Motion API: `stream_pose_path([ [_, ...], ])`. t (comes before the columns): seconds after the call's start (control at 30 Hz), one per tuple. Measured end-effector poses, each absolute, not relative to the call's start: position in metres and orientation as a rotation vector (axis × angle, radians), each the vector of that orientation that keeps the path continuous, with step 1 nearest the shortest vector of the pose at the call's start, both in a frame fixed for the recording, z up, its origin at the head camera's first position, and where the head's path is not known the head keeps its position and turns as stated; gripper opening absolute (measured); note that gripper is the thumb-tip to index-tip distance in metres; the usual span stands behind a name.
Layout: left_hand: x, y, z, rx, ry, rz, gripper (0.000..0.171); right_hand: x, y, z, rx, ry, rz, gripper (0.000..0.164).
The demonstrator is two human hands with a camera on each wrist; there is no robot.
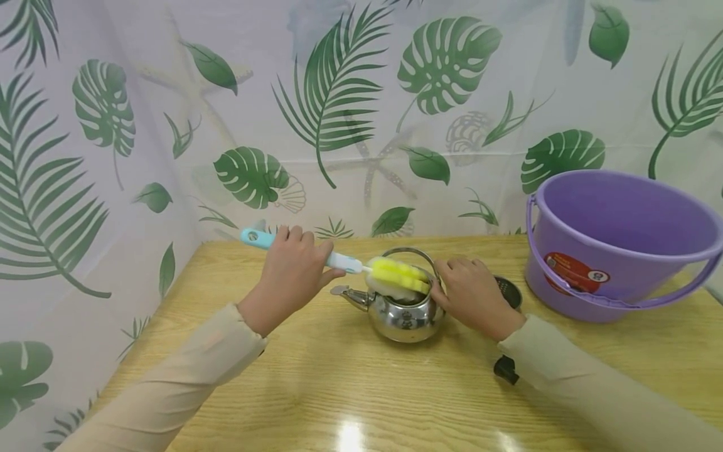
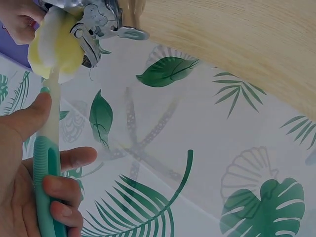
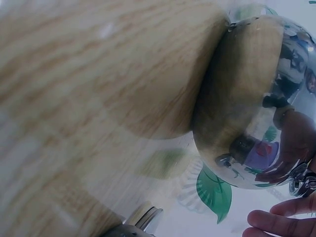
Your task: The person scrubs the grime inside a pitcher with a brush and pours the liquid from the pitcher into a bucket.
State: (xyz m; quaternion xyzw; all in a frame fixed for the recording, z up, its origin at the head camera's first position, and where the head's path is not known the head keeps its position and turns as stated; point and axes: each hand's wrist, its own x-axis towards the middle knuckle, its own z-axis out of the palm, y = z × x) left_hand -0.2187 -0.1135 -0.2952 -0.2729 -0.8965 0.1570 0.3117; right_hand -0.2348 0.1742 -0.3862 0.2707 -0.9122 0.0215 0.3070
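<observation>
The kettle [image 1: 402, 312] stood upright on the table [image 1: 350, 383], between the two hands. The left hand [image 1: 290, 273] gripped the brush [image 1: 339, 260] by its handle, fingers curled around it, and its yellow sponge [image 1: 398, 276] lay on the kettle's open top. The right hand [image 1: 471, 295] held the kettle's side. A purple bucket [image 1: 615, 242] stood near, on the right.

A pale curtain [image 1: 361, 113] printed with green palm leaves, shells and starfish is hanging as a backdrop behind and to the left of a light wooden table [image 1: 361, 389], whose glossy top is catching two bright spots of overhead light near its front edge.
</observation>
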Motion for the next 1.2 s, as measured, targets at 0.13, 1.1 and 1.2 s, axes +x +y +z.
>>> stream_pose_path([
  [0.13,-0.218,-0.116,-0.299,-0.707,-2.359,0.388,0.045,-0.235,0.174,-0.386,0.714,-2.415,0.066,0.009],
  [1.1,-0.208,-0.124,-0.302,-0.623,-2.387,0.240,0.046,-0.236,0.175,-0.388,0.726,-2.417,0.079,0.010],
  [1.2,-0.204,-0.124,-0.296,-0.622,-2.381,0.241,0.046,-0.236,0.175,-0.388,0.724,-2.422,0.072,0.010],
])
